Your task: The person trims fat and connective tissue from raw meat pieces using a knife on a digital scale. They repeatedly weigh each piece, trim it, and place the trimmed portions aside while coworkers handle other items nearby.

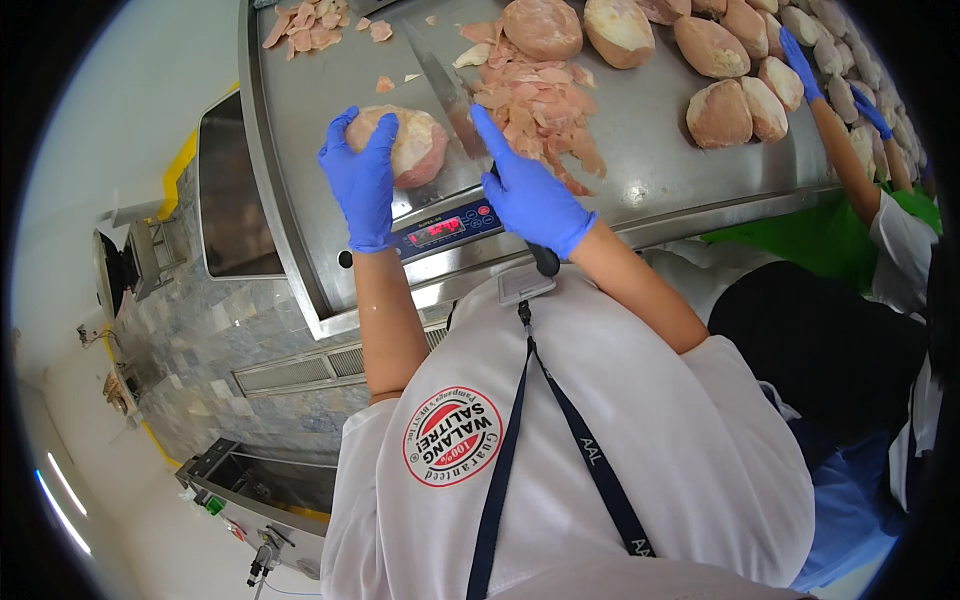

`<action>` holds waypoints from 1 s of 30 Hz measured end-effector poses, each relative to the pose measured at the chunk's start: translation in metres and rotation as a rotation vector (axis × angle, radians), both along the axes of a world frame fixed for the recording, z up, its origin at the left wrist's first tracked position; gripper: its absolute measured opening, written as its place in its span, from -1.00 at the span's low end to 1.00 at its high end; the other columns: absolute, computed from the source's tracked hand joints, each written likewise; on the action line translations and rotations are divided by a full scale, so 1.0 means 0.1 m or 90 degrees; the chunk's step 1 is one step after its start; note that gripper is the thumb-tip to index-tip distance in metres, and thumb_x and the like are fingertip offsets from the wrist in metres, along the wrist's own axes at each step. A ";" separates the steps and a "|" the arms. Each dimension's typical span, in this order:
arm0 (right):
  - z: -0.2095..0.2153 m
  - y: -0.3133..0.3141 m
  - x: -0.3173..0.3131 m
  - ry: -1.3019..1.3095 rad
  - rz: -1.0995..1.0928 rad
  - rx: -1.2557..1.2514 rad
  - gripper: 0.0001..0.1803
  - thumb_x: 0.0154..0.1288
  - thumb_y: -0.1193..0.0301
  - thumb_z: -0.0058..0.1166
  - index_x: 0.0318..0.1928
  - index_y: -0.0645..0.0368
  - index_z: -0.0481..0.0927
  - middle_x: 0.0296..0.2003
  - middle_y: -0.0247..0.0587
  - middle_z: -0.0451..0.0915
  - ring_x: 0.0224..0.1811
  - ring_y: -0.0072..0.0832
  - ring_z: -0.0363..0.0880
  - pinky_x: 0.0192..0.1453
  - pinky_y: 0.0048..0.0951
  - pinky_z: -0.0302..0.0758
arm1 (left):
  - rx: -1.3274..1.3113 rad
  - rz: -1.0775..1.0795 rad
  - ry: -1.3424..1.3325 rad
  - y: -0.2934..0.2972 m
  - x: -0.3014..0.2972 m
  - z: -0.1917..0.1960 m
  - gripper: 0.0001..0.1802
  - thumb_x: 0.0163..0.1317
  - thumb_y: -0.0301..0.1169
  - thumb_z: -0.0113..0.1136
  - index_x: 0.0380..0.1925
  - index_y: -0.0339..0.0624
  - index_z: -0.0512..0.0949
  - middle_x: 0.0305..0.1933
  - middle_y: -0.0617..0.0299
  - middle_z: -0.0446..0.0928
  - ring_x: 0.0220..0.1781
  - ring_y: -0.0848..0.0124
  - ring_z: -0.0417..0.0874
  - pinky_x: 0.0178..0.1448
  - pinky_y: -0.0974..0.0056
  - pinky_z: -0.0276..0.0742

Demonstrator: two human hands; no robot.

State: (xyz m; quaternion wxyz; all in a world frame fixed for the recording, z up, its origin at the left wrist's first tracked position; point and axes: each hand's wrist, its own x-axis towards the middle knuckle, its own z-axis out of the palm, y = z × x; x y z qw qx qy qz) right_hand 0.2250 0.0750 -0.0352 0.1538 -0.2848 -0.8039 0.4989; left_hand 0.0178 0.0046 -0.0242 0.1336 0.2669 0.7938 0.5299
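My left hand [362, 185], in a blue glove, is closed over the left side of a pink and cream lump of meat [418, 150]. That lump sits just behind the lit panel of a digital scale [447, 230]. My right hand [535, 203], gloved the same way, grips a long knife [440, 85] by its black handle. Its index finger stretches along the knife, and the blade points away, to the right of the lump and apart from it. Beyond the right hand lies a heap of thin meat trimmings [540, 105].
More meat lumps [712, 48] crowd the far right of the steel table [650, 165]. A smaller pile of trimmings [305, 25] lies at the far left. A co-worker's gloved hand [798, 62] touches the lumps at right. A raised rim [275, 170] edges the table.
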 end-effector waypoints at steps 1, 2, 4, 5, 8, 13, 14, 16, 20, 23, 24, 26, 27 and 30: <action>-0.02 -0.04 0.00 0.046 -0.016 0.031 -0.13 0.37 0.52 -0.12 0.62 -0.02 -0.16 -0.40 0.19 0.63 -0.43 -0.05 0.66 -0.20 -0.08 0.57 | -0.019 0.009 0.028 0.01 0.04 0.01 -0.27 0.11 -0.11 0.51 0.19 -0.32 0.52 0.21 -0.15 0.40 0.26 0.02 0.47 0.37 0.07 0.39; -0.03 -0.05 -0.03 0.022 -0.016 0.001 -0.12 0.36 0.52 -0.12 0.62 -0.03 -0.17 -0.37 0.21 0.64 -0.41 -0.06 0.67 -0.20 -0.09 0.58 | -0.037 0.019 0.055 0.02 0.07 0.02 -0.27 0.11 -0.10 0.51 0.19 -0.31 0.52 0.21 -0.16 0.41 0.27 0.01 0.46 0.37 0.06 0.39; -0.02 -0.10 -0.13 -0.028 -0.012 -0.061 -0.10 0.36 0.51 -0.12 0.62 -0.04 -0.20 -0.30 0.26 0.65 -0.37 -0.06 0.69 -0.20 -0.09 0.59 | -0.057 0.027 0.078 0.00 0.09 0.05 -0.27 0.11 -0.09 0.51 0.19 -0.30 0.52 0.21 -0.17 0.41 0.28 -0.01 0.44 0.38 0.06 0.38; 0.04 -0.07 -0.17 -0.062 -0.002 -0.072 -0.10 0.35 0.51 -0.12 0.62 -0.04 -0.20 -0.29 0.29 0.65 -0.37 -0.06 0.70 -0.20 -0.08 0.59 | -0.055 0.023 0.075 -0.01 0.10 0.08 -0.27 0.11 -0.09 0.51 0.19 -0.29 0.51 0.21 -0.17 0.41 0.29 -0.01 0.42 0.38 0.06 0.38; 0.07 0.09 -0.37 -0.108 0.008 -0.041 -0.09 0.34 0.50 -0.12 0.62 -0.04 -0.21 -0.29 0.33 0.64 -0.41 -0.06 0.70 -0.22 -0.06 0.60 | -0.062 0.019 0.095 0.00 0.14 0.12 -0.28 0.13 -0.12 0.49 0.20 -0.33 0.51 0.20 -0.18 0.43 0.26 0.04 0.47 0.37 0.08 0.39; -0.07 0.18 -0.48 -0.102 0.022 -0.015 -0.10 0.32 0.49 -0.11 0.62 -0.10 -0.16 -0.35 0.31 0.65 -0.45 0.00 0.69 -0.23 -0.05 0.61 | -0.045 0.002 0.118 -0.04 0.10 0.03 -0.27 0.16 -0.13 0.48 0.23 -0.34 0.48 0.27 -0.19 0.39 0.32 0.05 0.42 0.40 0.07 0.36; -0.08 0.21 -0.43 -0.120 0.028 -0.018 -0.10 0.33 0.47 -0.10 0.62 -0.13 -0.15 -0.33 0.30 0.65 -0.42 0.02 0.69 -0.22 -0.03 0.61 | -0.048 -0.009 0.114 -0.05 0.09 0.03 -0.24 0.17 -0.10 0.47 0.26 -0.32 0.46 0.31 -0.21 0.35 0.36 0.00 0.38 0.42 0.05 0.34; -0.12 0.33 -0.25 -0.158 0.040 -0.020 -0.10 0.33 0.45 -0.07 0.62 -0.18 -0.13 -0.30 0.29 0.66 -0.36 0.05 0.70 -0.20 -0.01 0.60 | -0.016 -0.005 0.108 -0.08 0.07 0.03 -0.19 0.22 -0.07 0.44 0.34 -0.29 0.38 0.39 -0.24 0.26 0.43 -0.04 0.29 0.47 0.04 0.28; -0.24 0.55 0.22 -0.253 -0.058 0.176 -0.10 0.34 0.37 -0.02 0.62 -0.26 -0.10 -0.26 0.24 0.68 -0.25 0.08 0.70 -0.10 0.02 0.59 | 0.054 0.052 0.111 -0.30 0.05 0.12 -0.15 0.37 -0.07 0.29 0.48 -0.29 0.17 0.51 -0.23 0.09 0.55 -0.06 0.14 0.56 0.03 0.13; -0.27 0.77 0.46 -0.339 -0.041 0.206 -0.11 0.35 0.32 0.02 0.61 -0.28 -0.07 -0.18 0.19 0.68 -0.16 0.07 0.70 -0.01 0.02 0.58 | 0.092 0.079 0.028 -0.53 0.04 0.20 -0.23 0.42 -0.15 0.23 0.48 -0.25 0.18 0.52 -0.14 0.11 0.58 0.02 0.11 0.58 0.08 0.07; -0.40 0.80 0.55 -0.338 -0.045 0.224 -0.12 0.36 0.30 0.03 0.61 -0.29 -0.06 -0.13 0.19 0.67 -0.12 0.06 0.69 0.02 0.01 0.58 | 0.110 0.082 -0.021 -0.57 0.06 0.25 -0.25 0.42 -0.16 0.24 0.48 -0.22 0.20 0.50 -0.12 0.15 0.57 0.05 0.13 0.56 0.10 0.08; -0.48 0.82 0.64 -0.346 -0.058 0.244 -0.14 0.37 0.25 0.05 0.60 -0.29 -0.02 -0.04 0.18 0.64 -0.05 0.06 0.67 0.07 0.01 0.57 | 0.125 0.080 -0.096 -0.67 0.08 0.29 -0.28 0.40 -0.19 0.25 0.46 -0.17 0.24 0.45 -0.07 0.22 0.54 0.12 0.16 0.53 0.12 0.12; -0.51 0.84 0.67 -0.354 -0.066 0.252 -0.16 0.39 0.22 0.07 0.60 -0.29 0.01 0.00 0.18 0.62 -0.01 0.06 0.66 0.08 0.00 0.57 | 0.129 0.078 -0.122 -0.71 0.09 0.30 -0.29 0.39 -0.20 0.26 0.45 -0.14 0.26 0.42 -0.03 0.25 0.52 0.16 0.19 0.51 0.13 0.14; -0.55 0.93 0.60 -0.314 -0.091 0.353 -0.22 0.39 0.11 0.10 0.56 -0.22 0.14 0.03 0.20 0.58 0.02 0.06 0.64 0.07 0.01 0.59 | 0.128 0.102 -0.203 -0.82 0.22 0.44 -0.32 0.37 -0.19 0.28 0.43 -0.08 0.30 0.38 0.04 0.31 0.45 0.23 0.26 0.46 0.16 0.18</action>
